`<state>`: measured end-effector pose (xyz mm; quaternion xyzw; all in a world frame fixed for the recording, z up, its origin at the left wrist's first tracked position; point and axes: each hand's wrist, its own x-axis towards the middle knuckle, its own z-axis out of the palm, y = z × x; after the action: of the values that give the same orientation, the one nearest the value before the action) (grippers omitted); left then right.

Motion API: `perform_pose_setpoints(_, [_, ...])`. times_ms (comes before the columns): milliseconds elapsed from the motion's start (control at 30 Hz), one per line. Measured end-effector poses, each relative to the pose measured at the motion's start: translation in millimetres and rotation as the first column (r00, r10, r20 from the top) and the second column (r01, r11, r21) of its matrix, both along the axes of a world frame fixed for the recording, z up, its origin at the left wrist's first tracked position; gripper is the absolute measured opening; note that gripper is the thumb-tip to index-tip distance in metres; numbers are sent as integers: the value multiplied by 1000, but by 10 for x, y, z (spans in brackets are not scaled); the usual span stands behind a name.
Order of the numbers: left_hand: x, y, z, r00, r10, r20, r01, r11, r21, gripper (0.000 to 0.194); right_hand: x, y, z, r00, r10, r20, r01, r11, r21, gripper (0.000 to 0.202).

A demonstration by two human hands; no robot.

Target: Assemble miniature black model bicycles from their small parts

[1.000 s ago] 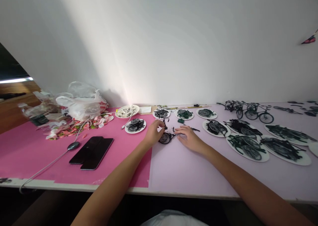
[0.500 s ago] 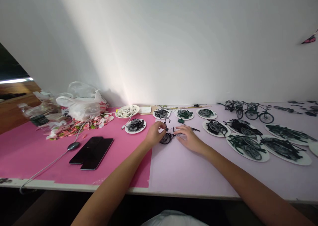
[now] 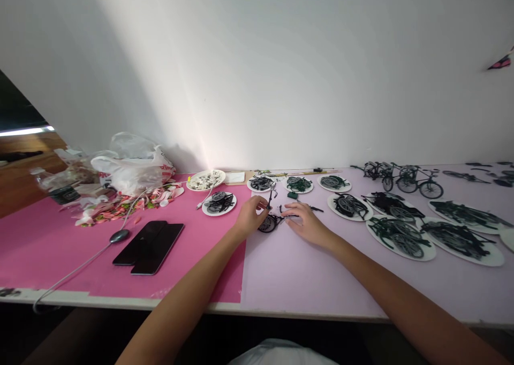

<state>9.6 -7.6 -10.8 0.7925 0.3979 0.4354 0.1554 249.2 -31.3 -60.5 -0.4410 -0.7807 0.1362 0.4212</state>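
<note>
A partly built black model bicycle (image 3: 266, 225) lies on the pale sheet, one spoked wheel showing at its left end. My left hand (image 3: 251, 215) is closed, thumb and fingertips pinching a slim black handlebar piece (image 3: 270, 195) that stands up above the wheel. At the other end, my right hand (image 3: 304, 222) curls its fingers and thumb round the thin frame of the bicycle, hiding part of it. Just behind that hand sits a small dark green block (image 3: 293, 195), and a thin black part (image 3: 316, 209) pokes out to its right.
White plates of black and green bicycle parts (image 3: 349, 207) spread behind and right of my hands. Assembled model bicycles (image 3: 413, 182) stand by the wall. Leftward are two dark phones (image 3: 156, 247), a cable with a mouse-like lump (image 3: 119, 236), petal-like pieces (image 3: 116, 210) and plastic bags (image 3: 134, 167).
The handlebar piece in my left hand has tilted, its top now leaning to the right. My right hand has barely moved on the frame.
</note>
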Motion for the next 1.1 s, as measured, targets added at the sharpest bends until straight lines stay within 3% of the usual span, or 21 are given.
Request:
perform_pose_setpoints(267, [9, 25, -29, 999, -10, 30, 11, 999, -41, 14, -16, -23, 41, 1000, -3, -6, 3, 1000, -1, 22])
perform_pose_setpoints(667, [-95, 15, 103, 998, -19, -56, 20, 1000, 15, 5, -34, -55, 217, 992, 3, -126, 3, 999, 50, 20])
perform_pose_setpoints(1100, [-102, 29, 69, 995, -3, -104, 5, 1000, 20, 6, -97, -202, 409, 971, -85, -224, 99, 994, 53, 20])
